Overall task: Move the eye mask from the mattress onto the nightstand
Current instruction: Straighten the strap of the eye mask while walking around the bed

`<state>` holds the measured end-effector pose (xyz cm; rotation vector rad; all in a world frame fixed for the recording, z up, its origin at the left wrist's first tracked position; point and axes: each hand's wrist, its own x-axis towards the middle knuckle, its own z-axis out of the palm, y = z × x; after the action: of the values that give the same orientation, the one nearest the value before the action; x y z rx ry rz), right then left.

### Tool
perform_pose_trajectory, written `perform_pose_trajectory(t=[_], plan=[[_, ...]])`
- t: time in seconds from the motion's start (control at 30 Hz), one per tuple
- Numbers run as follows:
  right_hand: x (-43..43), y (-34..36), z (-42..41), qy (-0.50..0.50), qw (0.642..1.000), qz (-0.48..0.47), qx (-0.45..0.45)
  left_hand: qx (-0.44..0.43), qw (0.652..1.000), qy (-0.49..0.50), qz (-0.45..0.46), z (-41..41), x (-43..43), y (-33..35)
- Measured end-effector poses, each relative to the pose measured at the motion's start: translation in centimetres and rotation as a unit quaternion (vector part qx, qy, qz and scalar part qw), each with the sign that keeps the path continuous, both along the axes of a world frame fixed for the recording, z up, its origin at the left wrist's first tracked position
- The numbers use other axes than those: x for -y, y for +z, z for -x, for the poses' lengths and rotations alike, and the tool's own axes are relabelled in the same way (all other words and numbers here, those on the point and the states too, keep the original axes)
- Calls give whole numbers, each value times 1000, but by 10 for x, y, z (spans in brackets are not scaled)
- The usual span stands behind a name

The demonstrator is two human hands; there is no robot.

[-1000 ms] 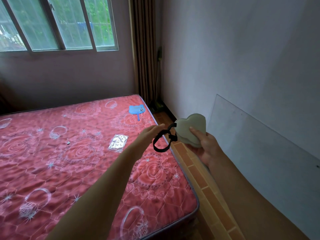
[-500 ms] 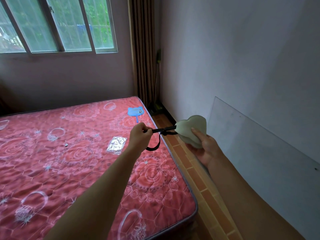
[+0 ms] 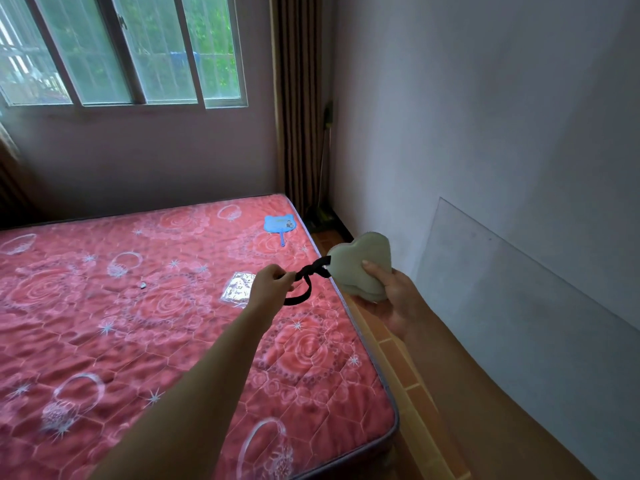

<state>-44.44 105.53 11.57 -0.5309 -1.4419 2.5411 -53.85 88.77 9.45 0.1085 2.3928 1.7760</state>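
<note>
One head-worn wide view looks forward and down over the mattress (image 3: 173, 323) toward the window (image 3: 138, 53).

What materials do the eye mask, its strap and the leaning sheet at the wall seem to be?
Eye mask: soft padded fabric, matte pale green, dented under the right hand.
Strap: black woven band, probably elastic.
Sheet: clear glass or acrylic; the wall shows through.

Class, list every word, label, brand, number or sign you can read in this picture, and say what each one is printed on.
No text can be read.
Blue fan on the mattress: a print on its face, too small and blurred to read.
Silver packet on the mattress: glare, nothing legible.
Eye mask, its strap, both hands, wall and window: no lettering visible.
</note>
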Motion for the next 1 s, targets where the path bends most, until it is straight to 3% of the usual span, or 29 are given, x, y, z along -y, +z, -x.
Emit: perform_pose_trajectory(t=[0.23,0.5,0.6,0.83,1.0], plan=[[38,-8,19,77,997,-5,7,27,999,19,-39,-13,46,-8],[127,-22,42,184,983,-28,3,81,982,124,-116,-35,134,-4],[172,-27,49,240,967,-85,7,87,969,180,-144,-46,180,-4],[290,-28,60,356,928,-107,30,31,944,290,-154,-86,299,-4],[375,-26,54,452,882,-126,43,-10,898,406,-170,-123,371,-1]])
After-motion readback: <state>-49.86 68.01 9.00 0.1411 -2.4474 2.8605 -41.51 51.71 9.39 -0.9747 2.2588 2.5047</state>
